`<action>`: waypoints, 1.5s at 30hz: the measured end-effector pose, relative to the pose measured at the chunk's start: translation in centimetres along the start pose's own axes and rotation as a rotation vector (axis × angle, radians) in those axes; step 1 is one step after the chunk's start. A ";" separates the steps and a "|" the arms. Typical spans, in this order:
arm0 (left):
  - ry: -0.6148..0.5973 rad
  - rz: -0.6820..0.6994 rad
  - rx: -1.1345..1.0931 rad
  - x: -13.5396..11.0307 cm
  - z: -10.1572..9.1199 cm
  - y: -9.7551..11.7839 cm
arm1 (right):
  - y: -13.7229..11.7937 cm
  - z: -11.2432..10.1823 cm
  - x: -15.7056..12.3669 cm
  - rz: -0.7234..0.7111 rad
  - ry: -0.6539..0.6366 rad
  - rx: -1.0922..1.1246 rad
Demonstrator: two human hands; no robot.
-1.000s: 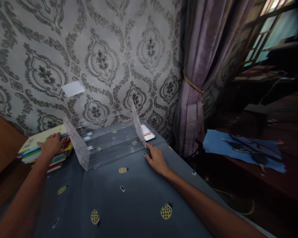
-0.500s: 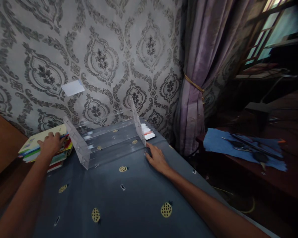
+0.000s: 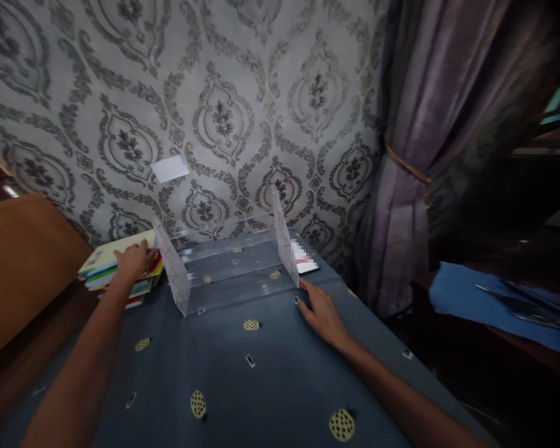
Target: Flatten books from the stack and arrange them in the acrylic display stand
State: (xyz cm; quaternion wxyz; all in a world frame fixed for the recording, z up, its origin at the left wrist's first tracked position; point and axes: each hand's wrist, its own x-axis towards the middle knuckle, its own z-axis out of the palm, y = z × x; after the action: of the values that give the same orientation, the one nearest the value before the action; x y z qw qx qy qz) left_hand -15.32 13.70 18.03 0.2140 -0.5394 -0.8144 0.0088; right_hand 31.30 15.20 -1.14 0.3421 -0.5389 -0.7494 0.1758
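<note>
A stack of books and notebooks (image 3: 98, 260) stands at the left of the cloth-covered table. My left hand (image 3: 135, 258) rests on top near its right edge, fingers spread and not gripping. Right of the stack is a clear plastic rack (image 3: 173, 269) with two upright side panels and see-through crossbars; no books stand in it. My right hand (image 3: 324, 314) lies on the cloth by the front corner of the right panel, fingers stretched out and fingertips at or against the corner. Behind that panel lies a flat item with a white and red face (image 3: 305, 260), partly blurred.
The dark cloth (image 3: 228, 398) carries a pineapple print. Patterned wallpaper (image 3: 242, 74) rises behind the table, with a pale card (image 3: 170, 168) on it. A brown wooden panel (image 3: 28, 261) borders the left. A tied curtain (image 3: 404, 205) and a blue cloth (image 3: 466, 305) with tools are at right.
The view has swung left, so everything sits further right. Both hands stay at nearly the same places, the left on the books and the right by the rack's corner.
</note>
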 end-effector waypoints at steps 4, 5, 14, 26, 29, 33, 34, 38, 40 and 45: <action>0.000 -0.003 0.058 0.1 0.2 -0.9 | 0.4 0.3 0.2 -0.012 -0.002 -0.001; 0.000 0.002 0.076 0.1 0.2 -1.1 | 0.4 0.3 0.2 -0.013 -0.011 0.000; 0.038 0.111 0.216 -1.3 0.6 -2.4 | 0.3 0.1 0.2 -0.016 -0.015 0.001; 0.030 -0.038 0.105 -2.7 -0.4 -2.3 | 0.6 0.3 0.3 -0.016 -0.013 0.024; 0.038 -0.041 0.094 -2.9 -0.4 -1.9 | 0.7 0.5 0.3 -0.025 -0.002 0.025; 0.063 -0.041 0.048 -3.1 0.1 -2.2 | 0.5 0.3 0.2 -0.028 -0.004 0.019; 0.081 -0.046 0.021 -3.3 0.3 -2.3 | 0.4 0.3 0.2 -0.026 -0.009 0.020; 0.278 -0.083 -0.126 -5.0 1.8 -2.0 | -0.1 -0.2 0.0 -0.034 -0.037 0.033; 0.427 -0.143 -0.198 -6.6 3.1 -1.3 | -0.3 -0.4 0.0 -0.024 -0.045 0.032; 0.478 -0.249 -0.286 -10.9 8.8 -0.2 | -0.8 -0.6 -0.2 0.005 -0.051 0.023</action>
State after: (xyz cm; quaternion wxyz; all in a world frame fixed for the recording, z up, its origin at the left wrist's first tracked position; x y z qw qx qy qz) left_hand -15.10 5.87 6.34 0.3208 -0.4470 -0.7938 -0.2594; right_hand 31.23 14.71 -0.27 0.3286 -0.5322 -0.7544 0.1992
